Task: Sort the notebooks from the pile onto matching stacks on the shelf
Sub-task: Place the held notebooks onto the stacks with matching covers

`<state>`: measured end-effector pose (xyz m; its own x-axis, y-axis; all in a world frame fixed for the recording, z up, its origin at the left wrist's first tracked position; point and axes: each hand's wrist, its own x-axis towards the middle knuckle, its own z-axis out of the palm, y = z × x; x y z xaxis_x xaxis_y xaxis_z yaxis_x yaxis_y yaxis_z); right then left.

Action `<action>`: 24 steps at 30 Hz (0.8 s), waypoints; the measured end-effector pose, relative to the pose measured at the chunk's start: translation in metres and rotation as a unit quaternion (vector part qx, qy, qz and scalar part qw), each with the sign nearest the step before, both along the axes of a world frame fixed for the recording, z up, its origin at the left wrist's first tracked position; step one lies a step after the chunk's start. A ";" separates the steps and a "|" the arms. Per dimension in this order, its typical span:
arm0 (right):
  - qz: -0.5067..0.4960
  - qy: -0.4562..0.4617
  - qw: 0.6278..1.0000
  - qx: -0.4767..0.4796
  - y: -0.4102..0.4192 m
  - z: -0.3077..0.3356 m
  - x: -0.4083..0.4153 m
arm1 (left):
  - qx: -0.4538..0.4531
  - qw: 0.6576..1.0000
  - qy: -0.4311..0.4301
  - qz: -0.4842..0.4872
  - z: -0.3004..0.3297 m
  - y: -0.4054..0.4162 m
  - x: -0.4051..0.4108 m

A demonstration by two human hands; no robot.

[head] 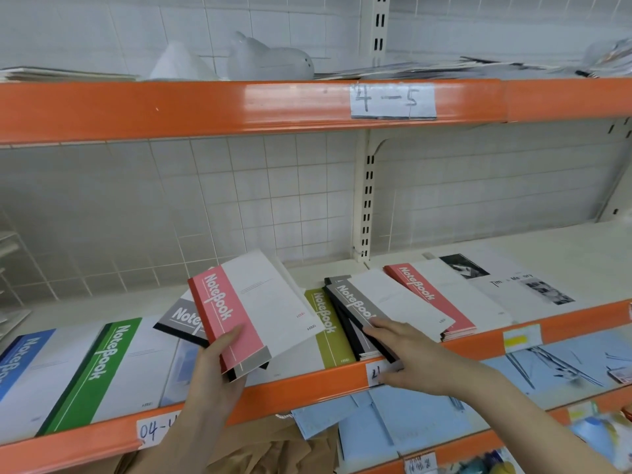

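Observation:
My left hand (219,364) holds a small pile of notebooks above the middle shelf, a pink-banded notebook (246,302) on top and a grey-banded one (178,319) sticking out beneath it. My right hand (407,350) rests flat on the near edge of the grey-banded stack (362,309), fingers apart and pointing left. A pink-banded stack (441,295) lies to the right of the grey one. An olive-banded notebook (325,326) lies just left of the grey stack. A green-banded notebook (99,371) and a blue-banded one (20,357) lie at the left.
White notebooks with black-and-white photos (513,285) lie right of the pink stack. The orange shelf lip (307,388) runs along the front with paper labels. An upper shelf (239,104) overhangs. Blue folders (410,415) fill the shelf below.

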<state>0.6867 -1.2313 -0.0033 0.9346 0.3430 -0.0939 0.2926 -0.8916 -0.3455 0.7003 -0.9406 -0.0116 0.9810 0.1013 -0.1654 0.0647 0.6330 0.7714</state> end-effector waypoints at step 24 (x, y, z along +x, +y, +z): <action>-0.053 -0.188 0.978 -0.069 0.032 -0.003 0.007 | 0.004 1.000 0.013 0.006 -0.006 0.000 0.002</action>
